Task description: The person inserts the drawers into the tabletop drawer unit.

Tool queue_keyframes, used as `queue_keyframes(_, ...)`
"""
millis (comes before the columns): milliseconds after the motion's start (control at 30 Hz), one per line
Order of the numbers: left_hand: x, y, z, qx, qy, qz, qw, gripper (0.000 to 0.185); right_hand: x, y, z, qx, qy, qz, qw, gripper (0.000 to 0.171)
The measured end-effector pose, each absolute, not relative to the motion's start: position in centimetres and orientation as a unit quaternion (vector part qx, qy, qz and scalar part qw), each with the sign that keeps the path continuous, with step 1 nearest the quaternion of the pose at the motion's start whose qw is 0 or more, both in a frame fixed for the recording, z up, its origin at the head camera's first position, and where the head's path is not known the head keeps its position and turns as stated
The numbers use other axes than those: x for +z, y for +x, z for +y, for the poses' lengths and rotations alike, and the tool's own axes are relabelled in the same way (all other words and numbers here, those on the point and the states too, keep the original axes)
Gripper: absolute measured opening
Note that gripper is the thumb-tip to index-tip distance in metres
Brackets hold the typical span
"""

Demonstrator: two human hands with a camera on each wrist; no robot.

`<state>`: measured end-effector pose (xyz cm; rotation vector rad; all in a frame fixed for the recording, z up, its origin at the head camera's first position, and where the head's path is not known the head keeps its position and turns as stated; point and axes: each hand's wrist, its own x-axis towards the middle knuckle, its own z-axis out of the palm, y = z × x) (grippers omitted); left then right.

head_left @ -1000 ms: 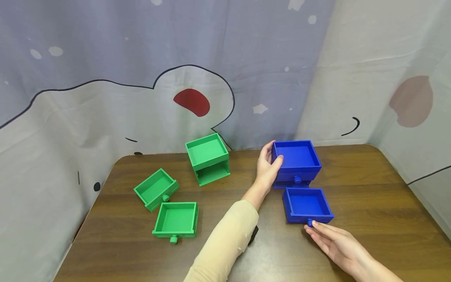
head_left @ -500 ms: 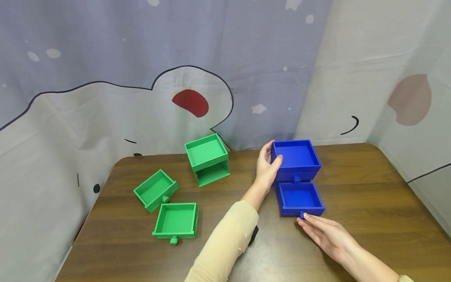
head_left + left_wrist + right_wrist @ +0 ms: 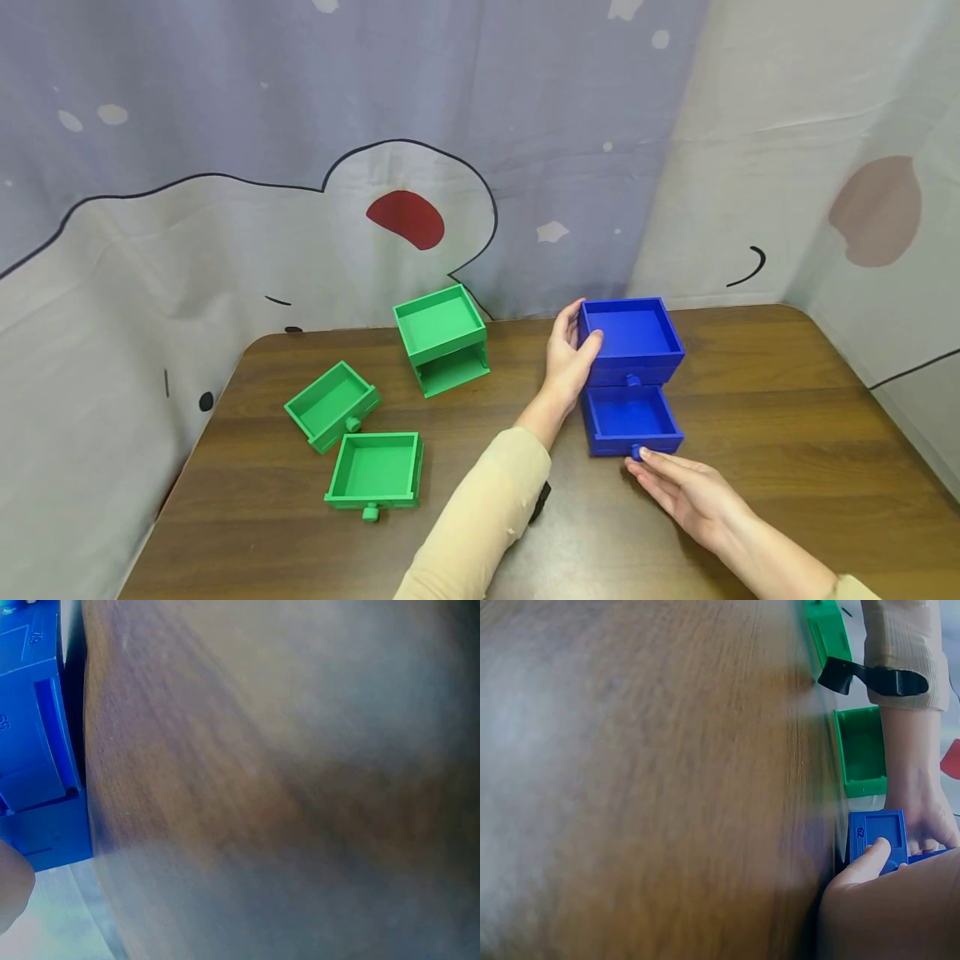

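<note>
At the back right of the table stands a small blue cabinet (image 3: pixel 632 333) with an open tray top and an upper drawer pushed in, its round knob showing. My left hand (image 3: pixel 568 354) grips the cabinet's left side, thumb at the front of the rim. Below, a blue drawer (image 3: pixel 633 415) sits partly in the lower slot, sticking out toward me. Between thumb and fingers my right hand (image 3: pixel 686 492) pinches that drawer's knob. In the right wrist view the thumb lies on the blue drawer front (image 3: pixel 883 825). The left wrist view shows the cabinet's side (image 3: pixel 34 750).
A green cabinet (image 3: pixel 441 321) with its front slot bare stands left of the blue one. Two green drawers, one tilted (image 3: pixel 330 404) and one squared to the edge (image 3: pixel 375 469), lie nearer on the wooden table (image 3: pixel 262 533). A patterned curtain (image 3: pixel 225 108) hangs behind.
The right hand has moved the blue drawer back and left, from in front of the blue cabinet into its lower slot. The left hand has stayed on the cabinet.
</note>
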<state>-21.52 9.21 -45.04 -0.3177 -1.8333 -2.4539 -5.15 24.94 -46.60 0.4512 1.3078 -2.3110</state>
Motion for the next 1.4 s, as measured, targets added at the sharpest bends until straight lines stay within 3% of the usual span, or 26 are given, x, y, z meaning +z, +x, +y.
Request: queue_keyframes(1400,-44.9,-21.48,9.07,-0.792,-0.102,-0.602,0.028,0.061,-46.43,-5.4,25.56,-0.839,0.158,0.476,0.213,0.035)
